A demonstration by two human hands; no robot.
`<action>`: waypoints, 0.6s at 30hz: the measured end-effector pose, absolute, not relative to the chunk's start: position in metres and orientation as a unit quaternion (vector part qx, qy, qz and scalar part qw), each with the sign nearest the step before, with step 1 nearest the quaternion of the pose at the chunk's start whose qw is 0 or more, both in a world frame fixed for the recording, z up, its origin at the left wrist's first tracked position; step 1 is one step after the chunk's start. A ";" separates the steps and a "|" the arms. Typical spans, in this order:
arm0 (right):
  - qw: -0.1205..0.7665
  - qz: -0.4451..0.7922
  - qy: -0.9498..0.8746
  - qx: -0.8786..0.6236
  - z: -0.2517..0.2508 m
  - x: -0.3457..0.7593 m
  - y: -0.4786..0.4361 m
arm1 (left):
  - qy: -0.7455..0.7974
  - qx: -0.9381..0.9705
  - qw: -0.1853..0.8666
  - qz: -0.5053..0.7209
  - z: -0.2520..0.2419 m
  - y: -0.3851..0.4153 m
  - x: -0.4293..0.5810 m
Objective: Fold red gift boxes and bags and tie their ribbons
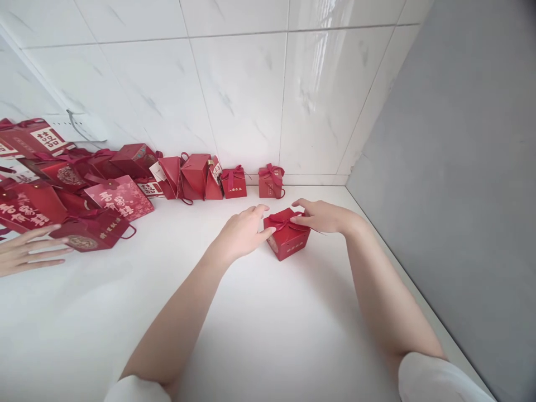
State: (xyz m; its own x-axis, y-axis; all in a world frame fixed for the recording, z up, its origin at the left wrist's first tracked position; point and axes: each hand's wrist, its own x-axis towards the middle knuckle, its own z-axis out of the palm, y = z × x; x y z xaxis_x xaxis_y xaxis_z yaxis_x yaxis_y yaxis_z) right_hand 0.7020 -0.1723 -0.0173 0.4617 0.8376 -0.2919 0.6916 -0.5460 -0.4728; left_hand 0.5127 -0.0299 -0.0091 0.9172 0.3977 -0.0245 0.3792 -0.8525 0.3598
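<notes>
A small red gift box [288, 241] with a red ribbon bow [281, 221] on top stands on the white table [259, 324]. My left hand [243, 230] rests against the box's left side, its fingertips touching the ribbon's left end. From the right, my right hand [324, 216] pinches the bow's other end, fingers closed on the ribbon. Both forearms reach in from the bottom of the view.
Two finished red boxes with bows [233, 182] [271, 181] stand at the wall, beside several red folded boxes [190, 176] and a pile of red gift bags [84, 195] at the left. Another person's hand [29, 250] lies flat at the left edge. A grey wall [460, 195] bounds the right.
</notes>
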 end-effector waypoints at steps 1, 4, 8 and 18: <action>0.157 0.264 -0.480 -0.822 -0.015 0.698 -0.172 | 0.204 0.962 0.182 0.011 -0.007 -0.028 0.510; 0.182 0.301 -0.542 -0.763 -0.007 0.687 -0.173 | 0.221 0.959 0.177 -0.024 -0.003 -0.020 0.506; 0.168 0.288 -0.539 -0.773 0.000 0.677 -0.176 | 0.245 0.950 0.185 -0.063 -0.003 -0.007 0.503; 0.246 0.206 -0.655 -0.684 -0.020 0.659 -0.156 | 0.265 0.932 0.208 -0.137 0.002 0.019 0.495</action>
State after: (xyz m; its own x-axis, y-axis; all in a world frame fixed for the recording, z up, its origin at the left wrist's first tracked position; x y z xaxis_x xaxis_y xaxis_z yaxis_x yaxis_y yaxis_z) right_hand 0.6588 -0.1559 -0.0200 0.0573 0.9975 0.0404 0.7951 -0.0211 -0.6061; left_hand 0.4949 0.0191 0.0020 0.8221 0.4370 -0.3649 0.5507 -0.7731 0.3148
